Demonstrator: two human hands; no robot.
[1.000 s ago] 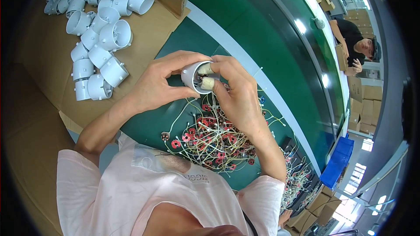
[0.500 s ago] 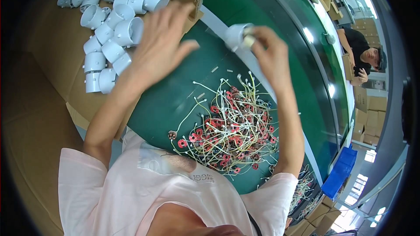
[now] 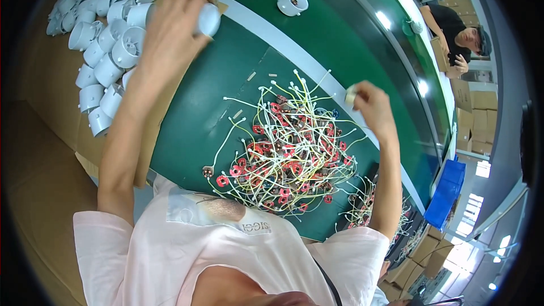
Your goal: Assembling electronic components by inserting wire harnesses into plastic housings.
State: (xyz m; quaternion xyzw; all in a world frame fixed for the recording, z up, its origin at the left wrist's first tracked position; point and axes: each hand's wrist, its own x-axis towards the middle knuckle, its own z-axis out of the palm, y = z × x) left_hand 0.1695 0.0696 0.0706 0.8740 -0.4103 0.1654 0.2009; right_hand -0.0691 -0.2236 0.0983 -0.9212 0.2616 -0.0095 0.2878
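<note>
My left hand, partly blurred, grips a white plastic cup-shaped housing at the edge of the cardboard box. My right hand is closed on a small pale-yellow piece, perhaps a roll of tape, beside the heap of wired parts. That heap is a tangle of small red and dark round parts with white and yellow leads, lying on the green surface. Farther off, one white housing stands on the green belt with a wire at its rim and a dark part inside.
An open cardboard box on the left holds many white housings. A pale rail runs between table and belt. At right hangs a blue bin. Across the belt a person in black is at work.
The housing from my right hand now stands on the belt, and that hand has drawn back nearer with the pale piece. My left hand, empty before, now grips another housing at the box.
</note>
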